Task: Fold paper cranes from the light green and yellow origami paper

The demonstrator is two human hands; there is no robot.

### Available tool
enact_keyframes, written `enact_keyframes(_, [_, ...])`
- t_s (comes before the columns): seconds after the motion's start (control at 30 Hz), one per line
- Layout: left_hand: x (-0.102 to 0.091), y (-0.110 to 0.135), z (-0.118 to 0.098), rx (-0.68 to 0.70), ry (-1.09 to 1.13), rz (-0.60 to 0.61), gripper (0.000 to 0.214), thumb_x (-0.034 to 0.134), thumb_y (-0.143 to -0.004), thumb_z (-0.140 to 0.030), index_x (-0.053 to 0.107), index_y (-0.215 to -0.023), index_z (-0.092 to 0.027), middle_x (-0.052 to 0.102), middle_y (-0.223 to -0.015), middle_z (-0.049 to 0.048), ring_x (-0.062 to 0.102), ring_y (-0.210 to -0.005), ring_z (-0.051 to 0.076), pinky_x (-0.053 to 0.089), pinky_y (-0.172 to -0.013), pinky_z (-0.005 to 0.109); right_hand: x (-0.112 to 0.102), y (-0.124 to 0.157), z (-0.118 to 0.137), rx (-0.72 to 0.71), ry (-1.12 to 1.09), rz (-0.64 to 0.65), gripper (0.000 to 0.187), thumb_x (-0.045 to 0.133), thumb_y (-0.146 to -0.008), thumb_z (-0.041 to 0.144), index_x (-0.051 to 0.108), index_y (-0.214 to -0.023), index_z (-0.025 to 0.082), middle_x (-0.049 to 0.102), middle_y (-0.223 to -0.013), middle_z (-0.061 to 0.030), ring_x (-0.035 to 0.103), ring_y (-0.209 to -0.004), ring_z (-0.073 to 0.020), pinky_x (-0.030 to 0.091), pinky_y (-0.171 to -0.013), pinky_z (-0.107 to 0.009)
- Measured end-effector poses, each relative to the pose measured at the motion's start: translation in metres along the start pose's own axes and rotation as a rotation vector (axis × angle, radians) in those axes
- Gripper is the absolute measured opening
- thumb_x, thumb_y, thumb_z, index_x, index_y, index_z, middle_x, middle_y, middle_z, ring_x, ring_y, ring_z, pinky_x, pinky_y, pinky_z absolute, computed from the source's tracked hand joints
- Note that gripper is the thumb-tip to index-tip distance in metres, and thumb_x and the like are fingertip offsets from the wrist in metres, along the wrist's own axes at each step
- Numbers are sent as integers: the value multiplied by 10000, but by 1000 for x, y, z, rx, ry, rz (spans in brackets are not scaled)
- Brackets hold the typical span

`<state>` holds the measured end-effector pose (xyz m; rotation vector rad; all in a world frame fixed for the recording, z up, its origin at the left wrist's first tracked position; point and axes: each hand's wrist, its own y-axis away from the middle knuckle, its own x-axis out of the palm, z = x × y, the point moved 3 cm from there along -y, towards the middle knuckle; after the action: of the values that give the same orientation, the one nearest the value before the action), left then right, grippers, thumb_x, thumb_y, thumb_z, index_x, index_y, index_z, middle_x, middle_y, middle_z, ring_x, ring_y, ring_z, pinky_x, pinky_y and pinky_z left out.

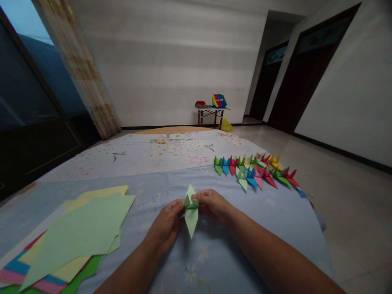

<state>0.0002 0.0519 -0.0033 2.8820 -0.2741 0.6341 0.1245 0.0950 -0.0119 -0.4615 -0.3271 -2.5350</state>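
A pale green origami crane is held over the blue cloth between my two hands, one long point toward me and another pointing away. My left hand pinches its left side between thumb and fingers. With thumb and forefinger, my right hand grips its right side near the upper folds. The fingertips behind the paper are partly hidden. To the right, beyond my right hand, several folded paper cranes in green, blue, red, pink and yellow stand in rows.
On the left lies a fanned stack of coloured paper sheets, pale green on top. A flowered white cloth covers the table's far part. Against the back wall stands a small table with a colourful box and a yellow bag beside it.
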Motion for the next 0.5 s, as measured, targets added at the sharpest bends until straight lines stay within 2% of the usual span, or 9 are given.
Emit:
enact_keyframes(0.13, [3, 3, -5, 25, -92, -66, 230, 597, -735, -373, 653, -799, -160, 675, -835, 55, 601, -747, 180, 441, -682, 273, -2, -2, 0, 6, -1, -39, 363, 727, -581, 429, 498, -545, 150, 371, -427, 79, 279, -394, -34, 166, -428, -218])
enact_keyframes(0.27, [0, 5, -5, 22, -249, -182, 321, 562, -736, -480, 606, -823, -175, 624, -789, 30, 560, -628, 134, 366, -499, 208, -8, -4, 4, -52, -3, -166, 349, 709, -592, 422, 488, -549, 155, 344, -405, 91, 253, -373, -31, 145, -414, -219])
enact_keyframes(0.37, [-3, 3, 2, -18, -324, -162, 373, 553, -728, -541, 579, -723, -169, 531, -619, -19, 470, -526, 103, 301, -456, 193, -11, -5, 5, -98, 12, -230, 354, 686, -613, 424, 458, -529, 166, 346, -391, 90, 268, -361, -36, 162, -409, -222])
enact_keyframes(0.5, [-7, 0, 10, -29, -405, -132, 387, 620, -686, -539, 586, -645, -156, 449, -527, -48, 373, -483, 83, 275, -461, 200, -8, -5, 2, -88, 64, -199, 353, 677, -627, 433, 467, -531, 165, 370, -394, 83, 281, -363, -38, 183, -411, -219])
